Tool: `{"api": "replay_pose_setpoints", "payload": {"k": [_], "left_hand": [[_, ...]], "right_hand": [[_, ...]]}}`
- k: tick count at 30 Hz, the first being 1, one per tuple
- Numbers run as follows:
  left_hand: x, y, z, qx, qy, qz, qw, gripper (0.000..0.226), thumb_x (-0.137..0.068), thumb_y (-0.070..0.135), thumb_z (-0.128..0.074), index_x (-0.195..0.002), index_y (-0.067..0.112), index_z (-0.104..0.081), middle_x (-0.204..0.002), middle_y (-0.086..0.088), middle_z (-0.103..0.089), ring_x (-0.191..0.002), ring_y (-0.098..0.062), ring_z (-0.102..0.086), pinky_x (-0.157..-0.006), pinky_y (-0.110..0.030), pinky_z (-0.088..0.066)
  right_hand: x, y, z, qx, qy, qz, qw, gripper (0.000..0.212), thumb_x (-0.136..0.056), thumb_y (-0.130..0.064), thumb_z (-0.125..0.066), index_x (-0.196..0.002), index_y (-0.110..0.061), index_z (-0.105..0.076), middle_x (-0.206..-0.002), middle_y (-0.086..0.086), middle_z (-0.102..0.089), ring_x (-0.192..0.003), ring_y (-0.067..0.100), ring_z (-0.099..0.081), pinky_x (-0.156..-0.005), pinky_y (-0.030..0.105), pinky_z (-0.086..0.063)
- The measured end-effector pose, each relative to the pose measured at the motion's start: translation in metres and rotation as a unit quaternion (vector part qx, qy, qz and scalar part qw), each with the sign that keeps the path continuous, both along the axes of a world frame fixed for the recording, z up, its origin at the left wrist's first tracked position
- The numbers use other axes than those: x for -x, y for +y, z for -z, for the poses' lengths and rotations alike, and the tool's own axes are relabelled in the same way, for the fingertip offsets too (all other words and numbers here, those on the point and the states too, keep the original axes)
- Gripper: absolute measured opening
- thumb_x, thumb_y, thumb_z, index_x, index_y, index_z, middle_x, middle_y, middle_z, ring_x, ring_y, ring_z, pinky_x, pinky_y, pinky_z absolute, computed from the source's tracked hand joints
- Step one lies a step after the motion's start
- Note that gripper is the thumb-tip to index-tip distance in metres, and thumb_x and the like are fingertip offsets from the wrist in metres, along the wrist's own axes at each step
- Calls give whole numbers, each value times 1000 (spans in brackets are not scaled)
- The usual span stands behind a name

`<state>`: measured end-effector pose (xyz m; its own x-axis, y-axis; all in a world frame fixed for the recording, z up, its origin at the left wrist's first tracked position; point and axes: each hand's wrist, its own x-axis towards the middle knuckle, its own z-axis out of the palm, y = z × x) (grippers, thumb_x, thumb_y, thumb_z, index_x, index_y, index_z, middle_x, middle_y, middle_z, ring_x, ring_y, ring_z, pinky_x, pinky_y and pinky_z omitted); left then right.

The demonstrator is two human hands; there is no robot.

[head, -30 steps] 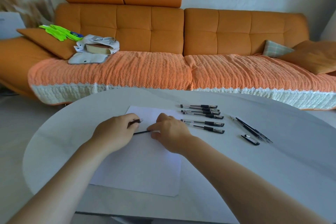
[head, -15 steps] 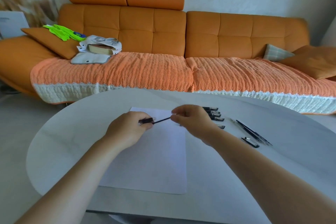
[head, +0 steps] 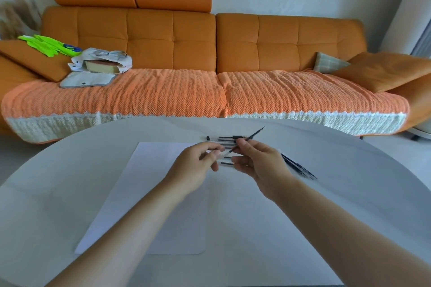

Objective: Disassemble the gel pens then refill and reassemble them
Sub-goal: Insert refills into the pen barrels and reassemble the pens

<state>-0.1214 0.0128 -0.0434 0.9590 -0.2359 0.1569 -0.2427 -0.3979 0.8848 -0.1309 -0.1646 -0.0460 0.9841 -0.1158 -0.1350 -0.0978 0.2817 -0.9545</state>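
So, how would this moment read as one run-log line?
step: refill meets barrel | left hand: holds barrel | right hand: pinches refill | pens: on table

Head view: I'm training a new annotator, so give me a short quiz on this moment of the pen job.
1. True or false: the right hand pinches the thin dark refill, which angles up and away from the person.
2. Where do the spare gel pens lie? A: on the white paper. B: on the table, beyond the hands. C: on the sofa.
3. Fill in: the left hand holds a clear pen ____ in its fingers.

Key: 1 true; 2 B; 3 barrel.
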Motion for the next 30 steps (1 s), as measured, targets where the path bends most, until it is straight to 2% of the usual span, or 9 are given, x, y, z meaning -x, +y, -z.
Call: {"api": "replay_pose_setpoints", "payload": {"k": [3, 8, 13, 18, 23, 26, 30], "left_hand": [[-4, -11, 5, -22, 7, 13, 1000, 22, -101, 27, -50, -104, 37, -69, -66, 13, -64, -50, -3, -43, -58, -23, -38], [-4, -26, 9, -31, 27, 54, 998, 26, -103, 23, -45, -112, 37, -65, -69, 11, -60, -49, -16, -50, -52, -21, -41], [-8, -36, 10, -22, 28, 62, 997, 29, -104, 21, -43, -118, 32, -66, -66, 10, -53, -51, -17, -45, -58, -26, -40], [-5, -43, 8, 26, 55, 64, 996, 28, -104, 26, -43, -114, 34, -67, -66, 8, -53, -54, -17, -46, -55, -20, -39], [-2, -50, 5, 96, 118, 76, 985, 27, -104, 26, -43, -118, 31, -66, -63, 8, -52, -50, -13, -43, -50, -19, -36], [-2, -54, 4, 102, 121, 80, 984, 25, -103, 27, -47, -118, 31, -66, -69, 6, -57, -54, -13, -47, -52, -21, -35], [-1, -59, 3, 85, 107, 80, 987, 22, -98, 19, -56, -106, 34, -69, -81, 7, -63, -60, -15, -56, -53, -21, -37]], "right_hand": [[-2, -14, 4, -33, 1, 50, 998, 19, -95, -13, -64, -106, 1, -69, -90, 12, -73, -72, 20, -69, -63, 28, -57], [-3, -29, 6, -26, -20, 63, 997, 18, -96, -11, -62, -102, 4, -70, -86, 15, -72, -71, 20, -69, -66, 28, -58], [-8, -44, 3, -52, -26, 79, 995, 20, -95, -11, -63, -103, 6, -68, -86, 17, -72, -74, 23, -70, -71, 32, -61], [-9, -54, -3, 1, -60, 64, 996, 16, -93, -11, -65, -100, 3, -69, -83, 15, -72, -70, 21, -70, -66, 30, -59], [-9, -62, -14, 37, -96, 30, 994, 9, -94, -7, -62, -99, -4, -68, -93, 15, -74, -67, 21, -67, -68, 34, -60], [-9, -68, -18, 63, -102, 24, 993, 8, -94, -5, -62, -99, -4, -68, -89, 14, -75, -66, 22, -67, -64, 32, -59], [-8, -78, -25, 90, -102, -8, 991, 11, -92, -5, -63, -101, -1, -68, -91, 16, -75, -65, 22, -67, -57, 28, -55]]}}
